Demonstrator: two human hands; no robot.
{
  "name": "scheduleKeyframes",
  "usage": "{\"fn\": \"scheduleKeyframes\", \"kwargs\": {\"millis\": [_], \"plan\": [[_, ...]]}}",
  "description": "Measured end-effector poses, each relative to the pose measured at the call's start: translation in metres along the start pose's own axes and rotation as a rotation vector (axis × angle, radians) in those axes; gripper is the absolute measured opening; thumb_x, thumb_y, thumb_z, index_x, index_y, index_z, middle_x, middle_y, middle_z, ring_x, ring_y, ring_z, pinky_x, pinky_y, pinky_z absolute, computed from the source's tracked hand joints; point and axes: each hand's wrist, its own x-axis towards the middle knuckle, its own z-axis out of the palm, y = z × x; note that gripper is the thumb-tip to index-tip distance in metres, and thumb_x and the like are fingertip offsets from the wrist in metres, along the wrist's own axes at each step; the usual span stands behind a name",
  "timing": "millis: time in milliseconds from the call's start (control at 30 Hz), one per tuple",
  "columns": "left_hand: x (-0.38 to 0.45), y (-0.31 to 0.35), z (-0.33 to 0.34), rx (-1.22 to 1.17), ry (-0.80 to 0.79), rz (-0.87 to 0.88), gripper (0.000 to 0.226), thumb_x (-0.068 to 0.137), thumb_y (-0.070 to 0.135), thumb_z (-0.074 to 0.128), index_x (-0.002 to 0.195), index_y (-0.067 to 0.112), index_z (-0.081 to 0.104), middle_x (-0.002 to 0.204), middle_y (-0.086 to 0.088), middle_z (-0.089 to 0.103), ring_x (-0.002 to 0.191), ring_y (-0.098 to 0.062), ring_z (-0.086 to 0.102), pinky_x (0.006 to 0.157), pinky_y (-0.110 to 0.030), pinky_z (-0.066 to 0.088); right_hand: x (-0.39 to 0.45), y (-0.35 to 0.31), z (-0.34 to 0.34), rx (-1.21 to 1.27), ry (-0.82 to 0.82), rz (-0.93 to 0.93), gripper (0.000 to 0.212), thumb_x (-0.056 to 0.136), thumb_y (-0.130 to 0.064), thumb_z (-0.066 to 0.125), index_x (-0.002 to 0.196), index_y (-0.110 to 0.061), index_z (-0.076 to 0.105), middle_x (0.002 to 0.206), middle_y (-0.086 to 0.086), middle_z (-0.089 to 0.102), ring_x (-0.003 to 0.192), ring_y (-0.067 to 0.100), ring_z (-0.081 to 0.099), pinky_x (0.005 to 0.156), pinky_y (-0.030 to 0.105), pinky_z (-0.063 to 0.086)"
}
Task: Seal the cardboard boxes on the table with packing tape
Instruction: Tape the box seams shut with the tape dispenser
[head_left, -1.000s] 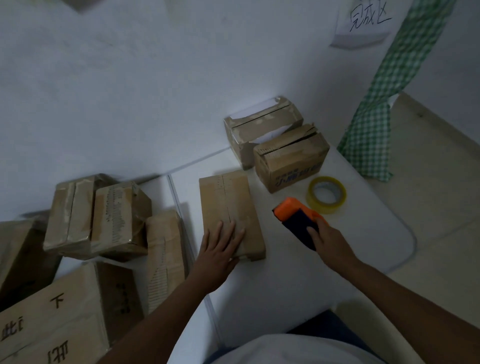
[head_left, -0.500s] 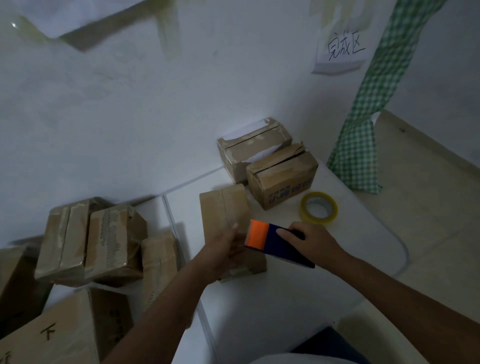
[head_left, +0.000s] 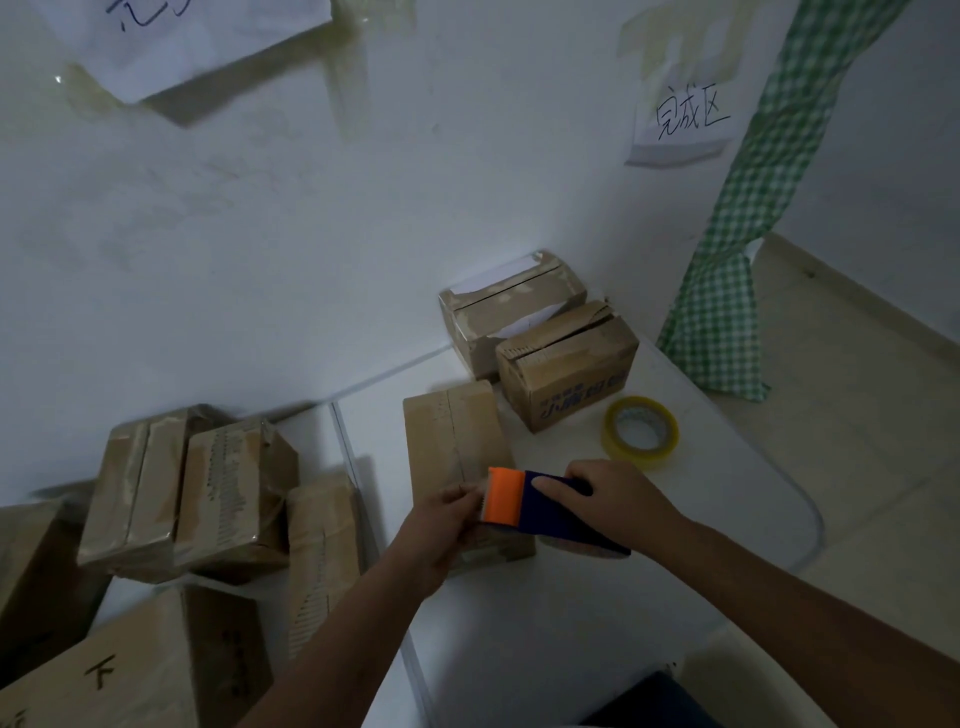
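A flat cardboard box (head_left: 457, 441) lies on the white table (head_left: 571, 613) in front of me. My right hand (head_left: 618, 499) grips a tape dispenser (head_left: 545, 512), dark blue with an orange head, held over the box's near end. At the dispenser's orange head, my left hand (head_left: 447, 525) has its fingers curled, seemingly pinching the tape end; the tape itself is too faint to see. A yellow tape roll (head_left: 640, 433) lies flat to the right of the box.
Two more cardboard boxes (head_left: 569, 369) stand against the wall behind the flat one. Several boxes (head_left: 192, 493) are piled on the left table. A green checked cloth (head_left: 737, 234) hangs at the right. Paper notes are taped to the wall.
My right hand swung the dispenser left over the box's near end. My left hand lifted off the box top and closed at the dispenser's orange head. My view tilted upward.
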Motion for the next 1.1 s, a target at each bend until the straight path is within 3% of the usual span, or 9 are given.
{"fn": "scheduleKeyframes", "kwargs": {"millis": [200,333,433,567,700,833,1100], "plan": [[-0.01,-0.003,0.0,0.042,0.068,0.105,0.02,0.097,0.021,0.059,0.104,0.006,0.07,0.097,-0.016,0.074,0.092,-0.028,0.07,0.087,-0.04,0.056,0.005,-0.003,-0.004,-0.061,-0.049,-0.077,0.065,0.081,-0.079,0.034,0.067,-0.018,0.055,0.063,-0.001,0.054,0.057,0.011,0.051,0.053,0.025,0.034],[-0.003,-0.008,-0.028,-0.054,0.24,0.141,0.013,0.095,0.012,0.061,0.091,0.003,0.07,0.083,-0.013,0.07,0.078,-0.022,0.065,0.076,-0.033,0.054,0.01,0.008,-0.007,-0.225,-0.102,-0.115,0.068,0.08,-0.08,0.03,0.072,-0.017,0.056,0.064,-0.001,0.052,0.056,0.011,0.048,0.054,0.028,0.034],[-0.004,-0.024,-0.079,-0.139,0.396,0.12,0.012,0.095,0.013,0.062,0.093,0.004,0.07,0.079,-0.008,0.067,0.072,-0.014,0.064,0.071,-0.027,0.053,0.009,0.032,-0.016,-0.302,-0.146,-0.118,0.066,0.076,-0.082,0.026,0.065,-0.021,0.047,0.061,-0.001,0.046,0.053,0.011,0.042,0.054,0.028,0.029],[-0.008,-0.059,-0.105,-0.147,0.423,0.016,0.015,0.097,0.016,0.06,0.093,0.005,0.07,0.074,-0.006,0.068,0.065,-0.011,0.065,0.062,-0.025,0.052,0.012,0.05,-0.016,-0.346,-0.181,-0.109,0.06,0.082,-0.077,0.038,0.06,-0.021,0.043,0.058,-0.001,0.043,0.051,0.011,0.039,0.052,0.027,0.027],[-0.007,-0.07,-0.09,-0.191,0.474,0.016,0.014,0.096,0.016,0.061,0.099,0.005,0.068,0.092,-0.012,0.065,0.083,-0.02,0.064,0.068,-0.027,0.053,0.02,0.052,-0.015,-0.375,-0.17,-0.112,0.062,0.081,-0.079,0.036,0.061,-0.021,0.046,0.059,0.0,0.045,0.051,0.011,0.041,0.05,0.025,0.026],[-0.008,-0.074,-0.082,-0.195,0.504,0.023,0.016,0.096,0.016,0.062,0.101,0.002,0.067,0.099,-0.017,0.062,0.087,-0.022,0.061,0.07,-0.028,0.052,0.025,0.054,-0.017,-0.412,-0.188,-0.108,0.07,0.08,-0.08,0.035,0.072,-0.015,0.06,0.064,0.004,0.054,0.053,0.011,0.045,0.049,0.024,0.026],[-0.005,-0.08,-0.073,-0.128,0.58,0.037,0.017,0.097,0.014,0.059,0.107,0.003,0.066,0.105,-0.016,0.065,0.094,-0.024,0.062,0.072,-0.027,0.051,0.033,0.056,-0.014,-0.445,-0.203,-0.093,0.069,0.08,-0.08,0.039,0.073,-0.015,0.062,0.061,0.0,0.052,0.053,0.01,0.046,0.05,0.024,0.029]]}}
